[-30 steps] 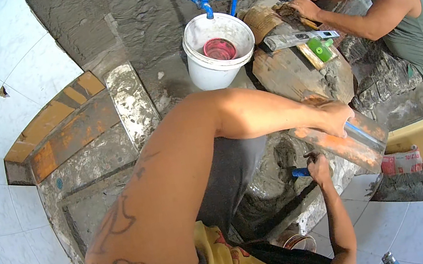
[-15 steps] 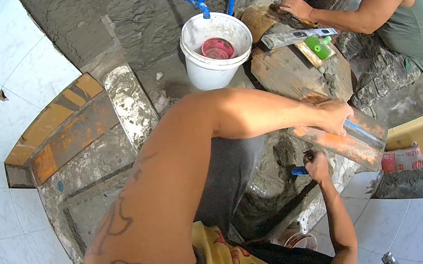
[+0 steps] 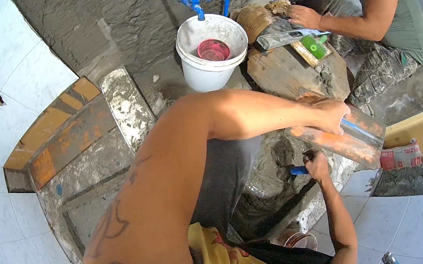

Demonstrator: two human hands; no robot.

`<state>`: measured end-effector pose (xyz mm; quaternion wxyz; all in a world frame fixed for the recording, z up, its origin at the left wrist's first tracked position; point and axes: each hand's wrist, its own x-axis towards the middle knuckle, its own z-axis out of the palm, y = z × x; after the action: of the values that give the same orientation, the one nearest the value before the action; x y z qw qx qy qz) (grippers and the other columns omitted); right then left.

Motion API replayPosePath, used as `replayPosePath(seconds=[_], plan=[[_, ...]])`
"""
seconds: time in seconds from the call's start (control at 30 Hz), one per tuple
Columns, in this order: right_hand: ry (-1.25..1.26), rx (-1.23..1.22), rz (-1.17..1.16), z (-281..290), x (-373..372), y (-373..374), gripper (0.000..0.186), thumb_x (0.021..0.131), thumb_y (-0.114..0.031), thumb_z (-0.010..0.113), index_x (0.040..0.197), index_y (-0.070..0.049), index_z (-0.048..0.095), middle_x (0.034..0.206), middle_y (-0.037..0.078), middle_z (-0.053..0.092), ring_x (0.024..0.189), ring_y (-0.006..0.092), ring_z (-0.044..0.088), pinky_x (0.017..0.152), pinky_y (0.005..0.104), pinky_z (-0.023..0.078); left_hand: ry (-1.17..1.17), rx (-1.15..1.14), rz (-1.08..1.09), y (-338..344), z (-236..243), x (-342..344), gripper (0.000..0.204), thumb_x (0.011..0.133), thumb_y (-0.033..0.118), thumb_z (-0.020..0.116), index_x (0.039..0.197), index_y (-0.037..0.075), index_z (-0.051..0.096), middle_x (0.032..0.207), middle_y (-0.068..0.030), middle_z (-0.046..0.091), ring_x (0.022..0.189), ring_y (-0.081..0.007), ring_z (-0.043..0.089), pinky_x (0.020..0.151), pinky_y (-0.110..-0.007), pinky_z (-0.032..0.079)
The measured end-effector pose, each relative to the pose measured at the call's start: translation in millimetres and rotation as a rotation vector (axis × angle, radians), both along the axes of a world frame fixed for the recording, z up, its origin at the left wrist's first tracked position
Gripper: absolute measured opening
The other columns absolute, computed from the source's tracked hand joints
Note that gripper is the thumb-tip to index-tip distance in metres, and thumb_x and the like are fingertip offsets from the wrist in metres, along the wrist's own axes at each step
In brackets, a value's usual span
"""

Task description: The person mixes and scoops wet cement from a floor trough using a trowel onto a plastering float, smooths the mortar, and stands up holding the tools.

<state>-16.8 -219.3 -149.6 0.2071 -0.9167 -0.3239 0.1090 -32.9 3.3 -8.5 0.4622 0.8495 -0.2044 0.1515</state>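
My tattooed left arm crosses the view; my left hand (image 3: 333, 116) is closed on the blue handle of a wide steel float (image 3: 363, 142) smeared orange and grey. Just below it, my right hand (image 3: 316, 166) grips a blue-handled trowel (image 3: 298, 171) over wet grey mortar (image 3: 270, 180). The trowel's blade is hard to make out, sunk in shadow and mortar beside the float's lower edge.
A white bucket (image 3: 209, 80) with a pink container stands under blue pipes (image 3: 196, 3). A co-worker (image 3: 390, 15) sits at upper right by a board (image 3: 280, 77) bearing a level (image 3: 279, 38) and green float (image 3: 313, 48). Tiled walls (image 3: 2, 65) curve along the left.
The co-worker's far hand has reached up and left toward the blue pipe, and the near hand has lowered slightly. My hands have barely moved; the background has shifted a little.
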Motion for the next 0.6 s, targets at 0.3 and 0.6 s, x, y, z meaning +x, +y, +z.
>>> replayPosePath(seconds=[0.3, 0.6], plan=[[-0.008, -0.078, -0.031, 15, -9, 13, 0.022, 0.078, -0.009, 0.063, 0.096, 0.000, 0.072, 0.091, 0.022, 0.071, 0.089, 0.0332, 0.071, 0.083, 0.0385, 0.053, 0.045, 0.017, -0.010, 3, 6, -5, 0.037, 0.065, 0.019, 0.081, 0.094, 0.000, 0.068, 0.087, -0.0223, 0.069, 0.088, -0.0391, 0.068, 0.078, -0.045, 0.052], [-0.041, -0.086, 0.024, 12, -6, 12, 0.022, 0.078, -0.009, 0.060, 0.094, 0.000, 0.072, 0.089, 0.023, 0.070, 0.086, 0.0359, 0.070, 0.081, 0.0398, 0.053, 0.066, 0.014, -0.011, 1, 1, -1, 0.037, 0.064, 0.020, 0.081, 0.094, 0.001, 0.069, 0.086, -0.0205, 0.070, 0.086, -0.0367, 0.069, 0.076, -0.044, 0.053]])
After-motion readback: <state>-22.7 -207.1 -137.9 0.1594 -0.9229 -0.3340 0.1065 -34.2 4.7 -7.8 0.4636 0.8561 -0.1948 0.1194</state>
